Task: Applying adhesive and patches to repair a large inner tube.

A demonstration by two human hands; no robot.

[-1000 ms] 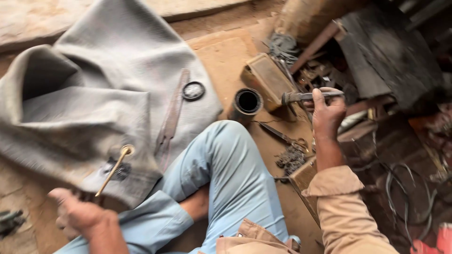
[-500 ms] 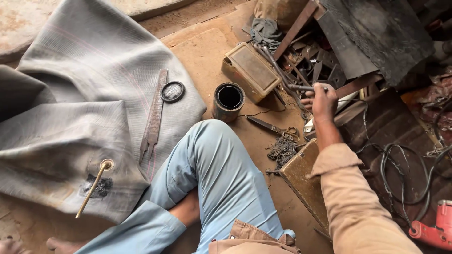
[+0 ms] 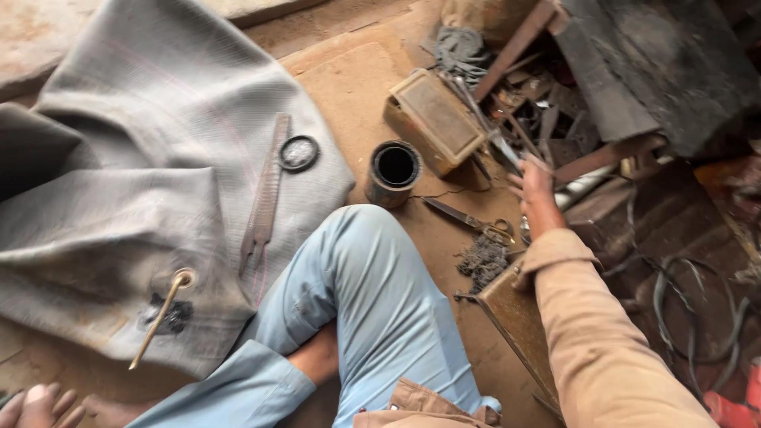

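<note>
Head-camera footage is taken from above a seated person whose right hand (image 3: 533, 194) is stretched toward a heap of metal scrap (image 3: 547, 119) at about two o'clock from the bent knee. The step in hand is judged to be a reach into that heap: the fingers (image 3: 519, 181) are spread and partly curled among thin rods (image 3: 483, 119), and whether anything is actually gripped cannot be told, since blur covers the fingertips. The rods lie just at eleven o'clock from the fingertips, touching or nearly so. A firm closing of the fingers on a single rod would be called for next, it is judged. Scissors (image 3: 468, 220) are seen at eight o'clock of the hand, and a black cylindrical tin (image 3: 394, 170) at nine o'clock. The left hand (image 3: 36, 404) is seen only by its fingertips at the lower left corner, apparently open and holding nothing.
</note>
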